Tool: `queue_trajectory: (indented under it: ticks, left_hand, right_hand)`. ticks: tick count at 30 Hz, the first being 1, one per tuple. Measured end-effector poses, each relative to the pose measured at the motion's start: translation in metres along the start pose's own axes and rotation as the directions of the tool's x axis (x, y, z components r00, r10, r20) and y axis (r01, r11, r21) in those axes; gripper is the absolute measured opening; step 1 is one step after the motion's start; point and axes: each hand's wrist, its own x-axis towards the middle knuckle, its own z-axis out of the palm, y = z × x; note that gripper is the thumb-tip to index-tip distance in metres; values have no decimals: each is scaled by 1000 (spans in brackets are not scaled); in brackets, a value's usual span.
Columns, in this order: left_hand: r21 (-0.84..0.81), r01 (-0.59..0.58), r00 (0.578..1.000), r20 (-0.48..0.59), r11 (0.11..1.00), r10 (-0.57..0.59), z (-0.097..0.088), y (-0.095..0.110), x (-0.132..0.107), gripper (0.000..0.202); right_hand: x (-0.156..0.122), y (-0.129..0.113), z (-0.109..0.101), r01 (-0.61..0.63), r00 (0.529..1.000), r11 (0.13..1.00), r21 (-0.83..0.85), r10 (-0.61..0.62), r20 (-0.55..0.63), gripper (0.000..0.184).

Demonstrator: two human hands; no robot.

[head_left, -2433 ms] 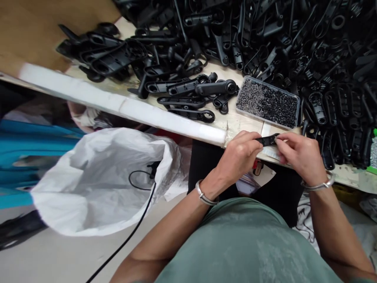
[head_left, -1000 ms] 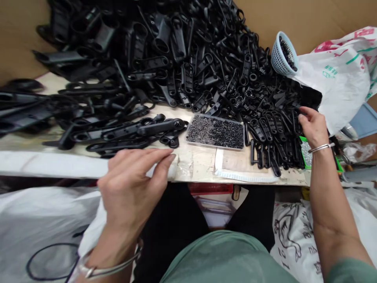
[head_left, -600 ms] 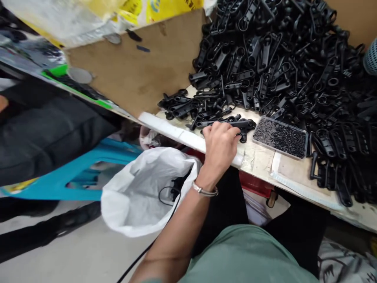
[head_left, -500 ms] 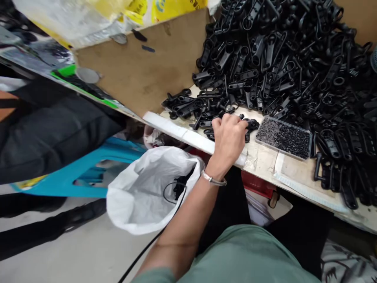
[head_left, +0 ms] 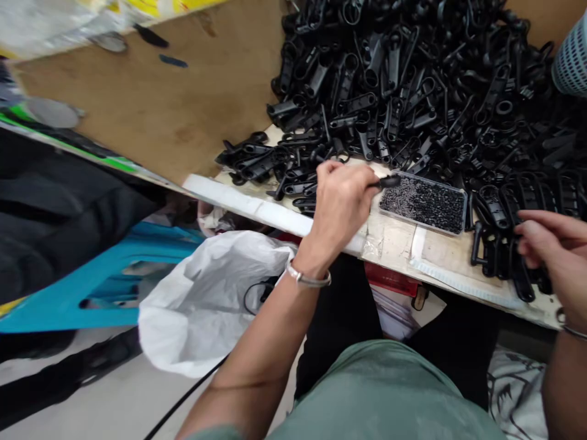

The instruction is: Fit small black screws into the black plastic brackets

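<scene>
My left hand is closed round a long black plastic handle part, whose rounded end sticks out to the right over a clear tray of small black screws. It hovers just above the table's near edge. My right hand comes in from the right with fingers curled, pinching what looks like a black plastic piece next to a row of short black parts. A huge heap of black plastic parts covers the back of the table.
A white foam strip pads the table's edge. A white sack with a black cable in it stands open on the floor at my left. A blue plastic stool is further left. A cardboard wall backs the table. A pale mesh basket sits at the far right.
My left hand reached to the long parts by the foam strip, closed on one and lifted it toward the screw tray. My right hand has come back into view at the right.
</scene>
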Motion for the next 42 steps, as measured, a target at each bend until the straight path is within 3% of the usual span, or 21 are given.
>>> queue_trajectory:
  ticks: [2, 4, 7, 12, 16, 19, 25, 28, 31, 33, 35, 37, 39, 42]
  left_hand:
    - [2, -217, 974, 61, 976, 217, -2, 24, -13, 17]
    - [19, -383, 915, 142, 924, 376, 4, 45, -27, 19]
    - [37, -454, 867, 247, 890, 432, 18, 60, -44, 18]
    - [-38, -379, 869, 331, 925, 369, 21, 56, -53, 15]
    - [-195, -227, 897, 340, 954, 282, 14, 50, -56, 18]
    - [-316, -99, 917, 339, 944, 209, 14, 50, -57, 27]
    - [-414, 29, 940, 320, 910, 116, 17, 52, -59, 26]
    - [-430, 44, 946, 309, 902, 101, 18, 54, -61, 24]
    - [-437, 52, 955, 284, 898, 82, 18, 56, -63, 22]
    - [-442, 58, 962, 264, 895, 68, 19, 57, -65, 19]
    - [-455, 49, 971, 230, 889, 64, 19, 60, -65, 17]
    - [-471, 25, 982, 178, 882, 67, 18, 65, -65, 15]
    - [-476, 8, 990, 130, 879, 62, 17, 72, -65, 12]
    - [-466, 3, 995, 86, 885, 41, 15, 80, -64, 10]
  right_hand:
    - [-5, -10, 15, -39, 993, 994, 103, 28, 113, 29]
    - [-3, -10, 28, -45, 975, 993, 108, 20, 223, 31]
    - [8, -6, 45, 90, 952, 995, -54, -70, 297, 27]
    - [28, -20, 69, 421, 865, 852, -311, -274, 421, 22]
    - [35, -37, 84, 453, 851, 713, -535, -168, 497, 20]
    - [38, -41, 92, 439, 854, 657, -613, -93, 512, 17]
    - [39, -40, 95, 448, 853, 666, -597, -118, 509, 16]
    - [34, -39, 85, 434, 865, 764, -478, -204, 459, 17]
    - [17, -31, 70, 326, 863, 914, -240, -185, 470, 16]
    - [0, -23, 63, 154, 871, 986, -65, -105, 480, 18]
    - [-18, -16, 62, -55, 892, 992, 112, -2, 453, 27]
    - [-35, -13, 67, -248, 893, 926, 285, 105, 437, 49]
    - [-46, -15, 75, -404, 865, 813, 419, 189, 466, 65]
    - [-54, -21, 87, -529, 829, 646, 551, 253, 499, 63]
